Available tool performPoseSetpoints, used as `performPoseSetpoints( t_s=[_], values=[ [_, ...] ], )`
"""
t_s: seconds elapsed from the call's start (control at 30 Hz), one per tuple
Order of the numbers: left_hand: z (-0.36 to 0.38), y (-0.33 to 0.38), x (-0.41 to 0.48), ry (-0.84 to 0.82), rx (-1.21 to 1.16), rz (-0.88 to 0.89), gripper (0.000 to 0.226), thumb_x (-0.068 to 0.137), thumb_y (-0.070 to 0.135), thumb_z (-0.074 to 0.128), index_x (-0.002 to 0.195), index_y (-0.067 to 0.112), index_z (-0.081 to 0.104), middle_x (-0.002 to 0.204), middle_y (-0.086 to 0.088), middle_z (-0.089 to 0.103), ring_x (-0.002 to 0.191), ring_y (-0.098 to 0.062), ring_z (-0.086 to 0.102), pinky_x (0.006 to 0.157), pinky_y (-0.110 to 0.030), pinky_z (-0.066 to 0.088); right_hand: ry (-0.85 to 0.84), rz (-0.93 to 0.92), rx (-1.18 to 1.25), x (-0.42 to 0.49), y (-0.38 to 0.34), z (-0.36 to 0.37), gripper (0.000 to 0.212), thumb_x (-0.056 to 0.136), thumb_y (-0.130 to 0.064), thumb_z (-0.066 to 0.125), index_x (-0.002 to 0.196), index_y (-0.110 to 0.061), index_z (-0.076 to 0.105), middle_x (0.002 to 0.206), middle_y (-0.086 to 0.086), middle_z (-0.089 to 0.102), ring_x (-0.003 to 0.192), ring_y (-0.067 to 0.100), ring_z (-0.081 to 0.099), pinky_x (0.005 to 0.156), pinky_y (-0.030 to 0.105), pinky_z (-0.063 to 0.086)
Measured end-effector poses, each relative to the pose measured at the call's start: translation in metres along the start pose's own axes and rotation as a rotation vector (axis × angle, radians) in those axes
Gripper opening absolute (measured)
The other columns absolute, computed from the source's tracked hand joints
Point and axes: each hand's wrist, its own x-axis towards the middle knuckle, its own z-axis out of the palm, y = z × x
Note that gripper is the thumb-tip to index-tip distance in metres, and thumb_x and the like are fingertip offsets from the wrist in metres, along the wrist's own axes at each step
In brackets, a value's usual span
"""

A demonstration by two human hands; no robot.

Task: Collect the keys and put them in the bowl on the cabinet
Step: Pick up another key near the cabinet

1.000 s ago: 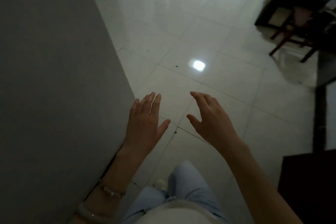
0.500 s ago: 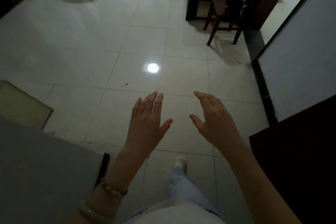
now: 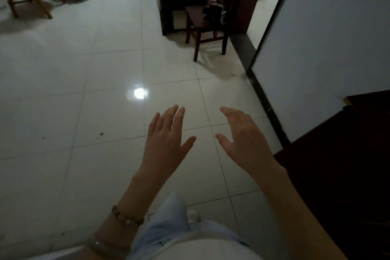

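left hand (image 3: 166, 143) and right hand (image 3: 244, 141) spread, empty, above tiled floor (image 3: 105, 91)

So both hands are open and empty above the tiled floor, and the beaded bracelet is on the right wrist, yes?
Not quite: the head view shows the beaded bracelet on the left wrist. The rest holds: left hand and right hand are open and empty above the tiled floor.

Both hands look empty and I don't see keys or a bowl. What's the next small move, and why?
Probably keep scanning, turning toward the dark cabinet at right. The left hand and right hand are open and empty over bare floor tiles; no keys or bowl show in the head view.
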Motion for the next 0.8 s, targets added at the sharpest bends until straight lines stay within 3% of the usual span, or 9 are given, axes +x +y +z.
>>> performPoseSetpoints(
  t_s=[0.8],
  values=[
    [0.082, 0.049, 0.405, -0.179, -0.077, 0.657, 0.074, 0.085, 0.042, 0.059, 0.141, 0.006, 0.025, 0.147, -0.018, 0.034, 0.136, -0.03, 0.029, 0.115, -0.046, 0.016, 0.275, 0.612, -0.048, 0.241, 0.167, -0.032, 0.062, 0.084, -0.025, 0.063, 0.136, -0.011, 0.033, 0.138, 0.013, 0.045, 0.126, 0.024, 0.041, 0.098, 0.03, 0.036]
  ],
)
